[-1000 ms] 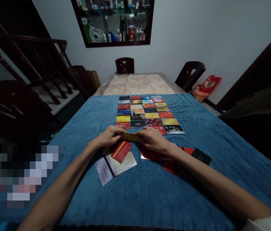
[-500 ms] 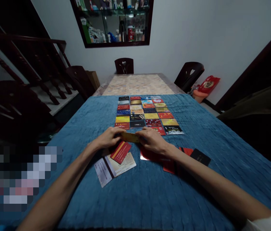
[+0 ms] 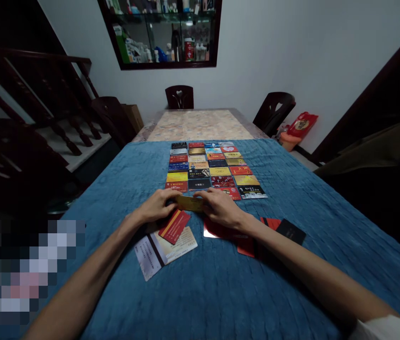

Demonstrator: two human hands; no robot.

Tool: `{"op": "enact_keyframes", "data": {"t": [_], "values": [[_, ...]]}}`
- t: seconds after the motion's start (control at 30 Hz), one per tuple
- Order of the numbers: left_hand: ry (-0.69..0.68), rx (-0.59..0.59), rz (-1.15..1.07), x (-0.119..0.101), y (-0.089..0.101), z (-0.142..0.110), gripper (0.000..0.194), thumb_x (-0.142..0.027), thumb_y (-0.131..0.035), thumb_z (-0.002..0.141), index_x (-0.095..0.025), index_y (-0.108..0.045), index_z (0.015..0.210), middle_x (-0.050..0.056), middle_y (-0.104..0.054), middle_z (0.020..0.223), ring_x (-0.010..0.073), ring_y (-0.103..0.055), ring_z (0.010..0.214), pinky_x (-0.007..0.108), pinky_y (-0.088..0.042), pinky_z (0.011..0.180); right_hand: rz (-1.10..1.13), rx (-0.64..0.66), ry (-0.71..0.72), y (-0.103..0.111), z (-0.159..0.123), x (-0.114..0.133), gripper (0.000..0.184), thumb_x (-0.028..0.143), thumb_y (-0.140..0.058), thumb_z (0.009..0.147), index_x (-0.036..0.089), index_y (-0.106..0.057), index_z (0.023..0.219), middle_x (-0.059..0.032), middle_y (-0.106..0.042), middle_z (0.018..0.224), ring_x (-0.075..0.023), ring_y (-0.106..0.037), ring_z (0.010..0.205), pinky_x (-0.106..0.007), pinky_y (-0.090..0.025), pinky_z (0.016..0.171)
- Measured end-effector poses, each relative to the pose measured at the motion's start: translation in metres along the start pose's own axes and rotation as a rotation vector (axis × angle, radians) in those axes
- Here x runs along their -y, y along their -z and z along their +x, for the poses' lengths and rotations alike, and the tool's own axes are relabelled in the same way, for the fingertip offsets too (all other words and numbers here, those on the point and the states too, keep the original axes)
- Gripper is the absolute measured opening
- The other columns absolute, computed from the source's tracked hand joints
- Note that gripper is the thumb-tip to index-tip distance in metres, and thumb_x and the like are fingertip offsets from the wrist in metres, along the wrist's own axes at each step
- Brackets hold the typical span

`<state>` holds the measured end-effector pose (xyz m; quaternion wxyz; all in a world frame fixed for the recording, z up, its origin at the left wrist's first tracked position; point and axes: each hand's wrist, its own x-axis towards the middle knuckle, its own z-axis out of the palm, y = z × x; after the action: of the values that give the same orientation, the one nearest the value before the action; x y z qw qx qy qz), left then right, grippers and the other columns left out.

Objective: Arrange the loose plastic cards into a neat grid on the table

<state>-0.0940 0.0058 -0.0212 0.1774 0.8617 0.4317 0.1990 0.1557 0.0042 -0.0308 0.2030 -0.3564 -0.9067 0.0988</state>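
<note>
Between my two hands is a gold card (image 3: pixel 189 203), tilted up just in front of the nearest row of laid-out cards (image 3: pixel 199 184). My left hand (image 3: pixel 158 204) pinches its left end. At its right end my right hand (image 3: pixel 220 207) grips it with closed fingers. Below my left hand a red card (image 3: pixel 174 226) with a yellow stripe overlaps pale cards with a dark stripe (image 3: pixel 150 257). Red cards (image 3: pixel 217 230) lie partly hidden under my right hand and forearm, and a black card (image 3: pixel 291 232) sits further right.
Several cards stand in a grid of columns on the blue cloth (image 3: pixel 207 288). Past the cloth is the patterned tabletop (image 3: pixel 200 123). Dark chairs (image 3: pixel 179 97) surround the table. A red bag (image 3: pixel 302 124) rests on an orange bin (image 3: pixel 288 140) at the right.
The gold card stays between both hands and now lies a little flatter. The whole view has shifted slightly, so things appear further left.
</note>
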Motion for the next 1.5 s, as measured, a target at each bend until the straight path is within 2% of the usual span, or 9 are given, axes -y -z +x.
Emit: {"op": "enact_keyframes", "data": {"t": [0.6, 0.97, 1.27, 1.5], "values": [[0.006, -0.060, -0.021, -0.005, -0.003, -0.001, 0.027, -0.012, -0.056, 0.082, -0.019, -0.069, 0.105, 0.005, -0.073, 0.101, 0.0177, -0.066, 0.090, 0.032, -0.051, 0.087, 0.054, -0.061, 0.008, -0.004, -0.001, -0.004, 0.038, 0.006, -0.053, 0.083, 0.018, -0.057, 0.119, -0.0090, -0.067, 0.096, -0.0194, -0.056, 0.085, -0.031, -0.041, 0.075], [0.039, -0.057, -0.059, -0.004, -0.005, -0.001, 0.026, -0.010, -0.056, 0.083, -0.017, -0.068, 0.105, 0.006, -0.072, 0.101, 0.0180, -0.066, 0.093, 0.034, -0.052, 0.091, 0.063, -0.090, -0.023, -0.006, -0.001, -0.007, 0.035, 0.007, -0.055, 0.086, 0.018, -0.059, 0.119, -0.0097, -0.065, 0.098, -0.0201, -0.057, 0.087, -0.032, -0.042, 0.076], [0.028, -0.089, -0.080, -0.003, -0.008, -0.001, 0.030, -0.008, -0.057, 0.084, -0.017, -0.068, 0.110, 0.006, -0.071, 0.106, 0.0177, -0.065, 0.098, 0.034, -0.052, 0.095, 0.026, -0.108, 0.026, -0.008, -0.002, -0.011, 0.037, 0.005, -0.055, 0.082, 0.018, -0.058, 0.117, -0.0098, -0.068, 0.105, -0.0224, -0.055, 0.093, -0.034, -0.039, 0.078], [0.039, -0.117, -0.110, -0.003, -0.011, -0.001, 0.031, -0.008, -0.055, 0.085, -0.016, -0.067, 0.113, 0.009, -0.071, 0.110, 0.0195, -0.065, 0.104, 0.038, -0.051, 0.098, -0.075, -0.145, 0.042, -0.008, -0.002, -0.010, 0.038, 0.014, -0.058, 0.085, 0.015, -0.054, 0.124, -0.0141, -0.065, 0.110, -0.0257, -0.052, 0.097, -0.036, -0.040, 0.079]]}}
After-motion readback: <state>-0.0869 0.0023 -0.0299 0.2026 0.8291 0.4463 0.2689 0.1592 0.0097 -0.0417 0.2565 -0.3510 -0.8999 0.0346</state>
